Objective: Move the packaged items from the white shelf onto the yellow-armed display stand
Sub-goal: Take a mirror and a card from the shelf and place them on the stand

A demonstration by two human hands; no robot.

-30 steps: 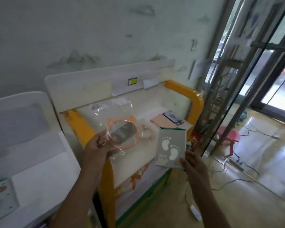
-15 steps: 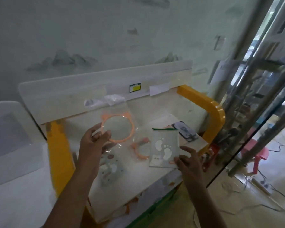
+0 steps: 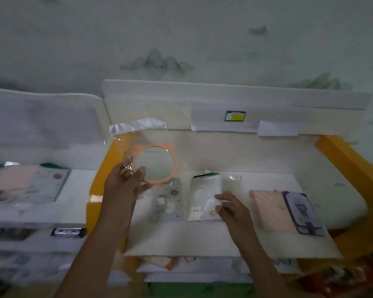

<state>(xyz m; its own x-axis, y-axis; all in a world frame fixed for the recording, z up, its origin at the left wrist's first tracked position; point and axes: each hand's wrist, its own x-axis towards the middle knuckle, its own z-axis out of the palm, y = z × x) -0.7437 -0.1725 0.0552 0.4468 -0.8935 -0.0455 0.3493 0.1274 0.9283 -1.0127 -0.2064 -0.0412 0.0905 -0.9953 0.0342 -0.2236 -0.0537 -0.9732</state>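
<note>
1. On the display stand's white top [image 3: 235,239], between its yellow arms [image 3: 349,160], lay a row of pkgs: spotted grey pack [image 3: 169,201], footprint pouch [image 3: 205,198], pink pack [image 3: 269,209] w/ phone case [image 3: 302,214] on it. Prob spaced for display.
2. Left hand [image 3: 122,186] was raised, thumb & fingers pinching the bagged orange-rimmed mirror [image 3: 154,163] by its lower-left edge, above the top, likely before setting it down.
3. Right hand [image 3: 233,208] lay low, fingers loosely bent, touching the pouch's right edge; real grip or not: can't tell.
4. White shelf [image 3: 41,214] at left had more pkgs.

Shelf [image 3: 80,190] left of display stand [image 3: 349,160]; pouch [image 3: 205,198] on stand.
</note>
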